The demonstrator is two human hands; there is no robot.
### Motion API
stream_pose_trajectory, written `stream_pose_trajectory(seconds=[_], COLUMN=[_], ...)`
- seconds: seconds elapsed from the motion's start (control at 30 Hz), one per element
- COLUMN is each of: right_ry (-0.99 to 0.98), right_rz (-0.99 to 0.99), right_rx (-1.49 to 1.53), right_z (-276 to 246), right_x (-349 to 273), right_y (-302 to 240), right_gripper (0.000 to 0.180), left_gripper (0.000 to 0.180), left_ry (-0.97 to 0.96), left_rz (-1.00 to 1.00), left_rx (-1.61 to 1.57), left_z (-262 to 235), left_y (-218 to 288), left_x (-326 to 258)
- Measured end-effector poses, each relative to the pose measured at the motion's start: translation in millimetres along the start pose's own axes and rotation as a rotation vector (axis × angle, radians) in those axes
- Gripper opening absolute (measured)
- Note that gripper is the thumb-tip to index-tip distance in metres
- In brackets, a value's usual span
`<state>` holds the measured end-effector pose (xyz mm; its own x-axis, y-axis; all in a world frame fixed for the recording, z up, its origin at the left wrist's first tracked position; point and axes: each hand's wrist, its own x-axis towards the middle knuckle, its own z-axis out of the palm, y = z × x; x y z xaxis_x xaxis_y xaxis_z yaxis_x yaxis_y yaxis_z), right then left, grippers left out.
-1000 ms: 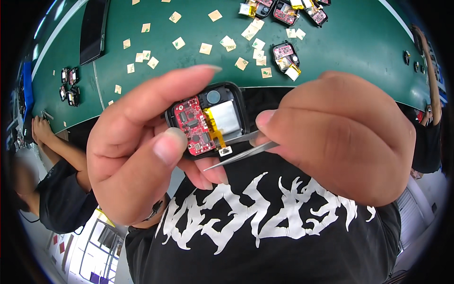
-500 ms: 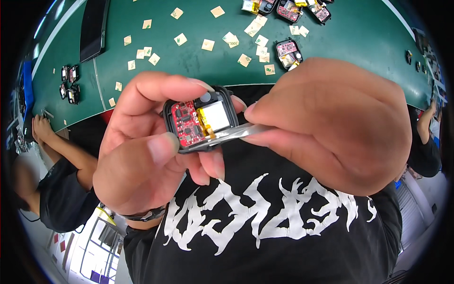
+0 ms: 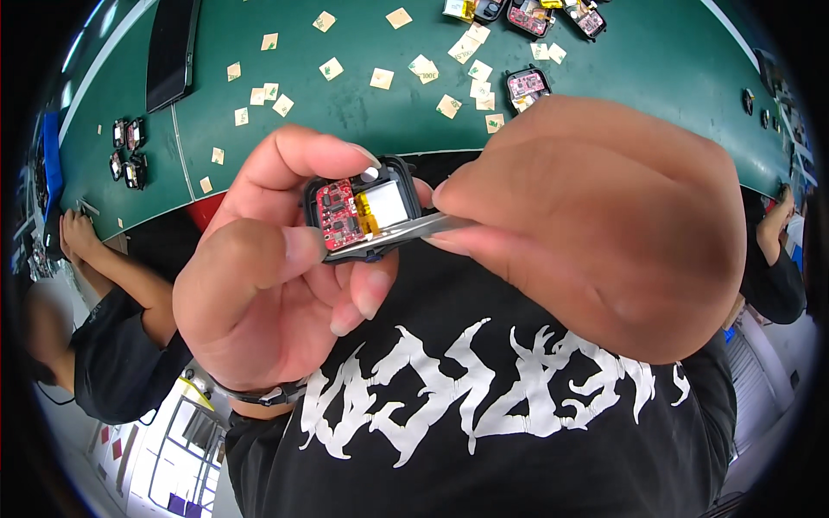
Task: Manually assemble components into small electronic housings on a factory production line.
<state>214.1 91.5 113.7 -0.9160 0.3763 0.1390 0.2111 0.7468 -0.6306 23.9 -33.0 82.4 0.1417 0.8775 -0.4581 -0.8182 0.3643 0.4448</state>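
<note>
Head view: small black device housing (image 3: 367, 216) held up in front of the chest, above the near edge of the green tabletop (image 3: 622, 95), back open toward the camera. Inside, a red circuit board (image 3: 338, 216) on the left, a silvery pouch battery (image 3: 389, 205) with yellow tape on the right, a round pale part near the top rim. Likely light and stiff in the shell but delicate within: bare board, thin foil cell, nothing to press or pierce. Best gripped by the outer rim and corners, off the components.

Left hand (image 3: 259, 293) clamped on that housing, thumb across the lower left edge, index finger curled over the top rim, other fingers (image 3: 367, 289) folded beneath as support. A dark band at the wrist.

Right hand (image 3: 596, 224) close to the camera, fingers pinched together on metal tweezers (image 3: 406, 231), shank lying across the lower part of the housing, tip reaching the left side by the board. Whether the tip grips anything cannot be told; thumb hides it.

Further off on the tabletop: many small tan square pads (image 3: 382, 79) scattered about, more opened housings (image 3: 527, 85) with red boards near the far middle, a cluster of small black parts (image 3: 128, 155) at the left, a dark flat slab (image 3: 168, 52) beside them. Other people's arms at the left and right rims.
</note>
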Motion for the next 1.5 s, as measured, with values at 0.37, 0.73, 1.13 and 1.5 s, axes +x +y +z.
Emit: stream_pose_trajectory(seconds=[0.37,0.73,1.13,1.5], right_ry=[0.198,0.228,0.228,0.212], right_rz=[0.000,0.005,-0.057,0.067], right_rx=[0.010,-0.002,-0.112,-0.126], right_z=[15.5,21.8,16.7,-6.3], right_x=[-12.6,-17.3,-18.9,-49.7], right_y=[1.9,3.6,6.9,8.8], right_gripper=[0.031,0.031,0.035,0.033], left_gripper=[0.045,0.054,0.049,0.049], left_ry=[0.014,0.017,0.087,-0.135], left_rz=[-0.018,0.046,0.044,0.001], left_rx=[-0.086,-0.100,-0.079,-0.163], left_z=[2.5,3.3,9.0,-13.3], left_y=[0.0,-6.8,-13.4,-10.7], left_x=[-3.7,-2.3,2.3,-1.1])
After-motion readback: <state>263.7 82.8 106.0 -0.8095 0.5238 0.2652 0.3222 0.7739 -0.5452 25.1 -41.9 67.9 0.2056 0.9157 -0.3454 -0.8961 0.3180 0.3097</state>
